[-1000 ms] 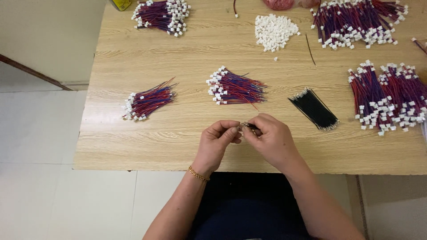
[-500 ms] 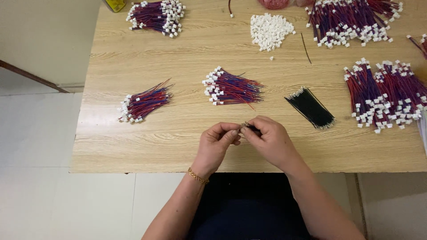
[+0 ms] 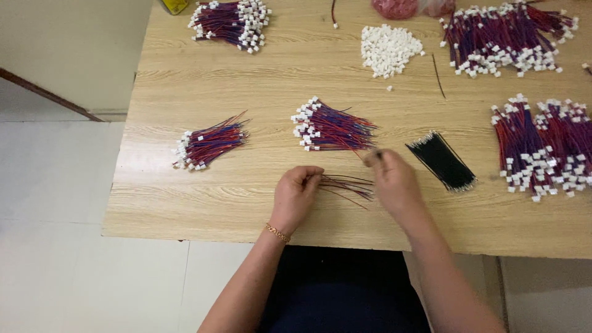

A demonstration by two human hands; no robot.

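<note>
Small bunch of red and blue wires (image 3: 346,184) between the two hands, low over the wooden table (image 3: 185,197). Left hand (image 3: 295,198) pinched shut on one end of it; right hand (image 3: 394,182) fingers closed at the tip, apparently on a single wire, blurred. Just beyond the hands, connector-tipped wire bundle (image 3: 330,128). Right of the right hand, black wire bundle (image 3: 441,160). Farther up, heap of white connectors (image 3: 388,49).
</note>
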